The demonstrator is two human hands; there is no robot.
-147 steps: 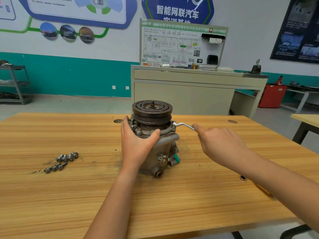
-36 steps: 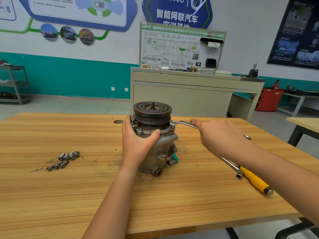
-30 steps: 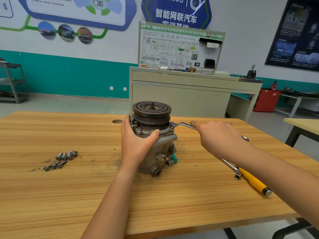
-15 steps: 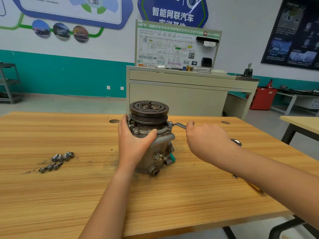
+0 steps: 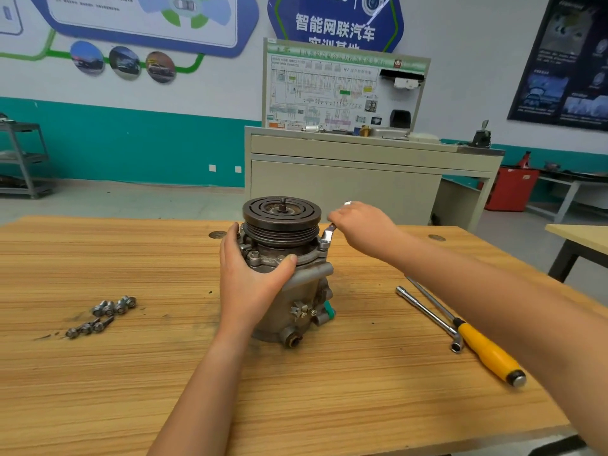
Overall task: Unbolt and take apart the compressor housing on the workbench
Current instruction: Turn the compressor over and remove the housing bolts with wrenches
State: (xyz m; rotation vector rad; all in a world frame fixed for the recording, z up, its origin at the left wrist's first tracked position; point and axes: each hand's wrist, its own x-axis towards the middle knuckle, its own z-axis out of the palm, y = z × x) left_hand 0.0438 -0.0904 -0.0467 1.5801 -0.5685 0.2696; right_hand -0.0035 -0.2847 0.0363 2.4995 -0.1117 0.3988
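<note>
My left fingers [image 5: 232, 233] curl round the far side of the compressor [image 5: 296, 294], and the thumb [image 5: 289, 260] presses on the near edge of its top flange. So the left hand [image 5: 253, 284] grips the upper body firmly, palm flat against the casing.

My right fingers are closed round the shank of a wrench [image 5: 328, 232]. The right hand [image 5: 362, 228] covers most of the wrench, and only a bright tip of the far end pokes out above the knuckles. The wrench's lower end sits on a bolt [image 5: 324, 245] at the right side of the flange, and the shank rises steeply from there into my fist.

The compressor stands upright near the middle of the bench [image 5: 131, 390], its dark grooved pulley [image 5: 282, 214] on top with a short threaded stub at the centre. A small teal fitting shows low on its right side, with a round port facing me below it.

Left of the compressor, well apart from it, lie loose bolts [image 5: 113, 306] in two little rows, one row nearer me than the other. On the right, under my forearm, an L-wrench [image 5: 427, 313] lies beside a yellow-handled tool [image 5: 490, 353], their shafts close together and crossing near the handle.

Beyond the bench stands a beige cabinet [image 5: 345, 179] carrying a wiring board [image 5: 342, 90]. A grey shelf [image 5: 23, 159] stands at the far left by the teal wall.
</note>
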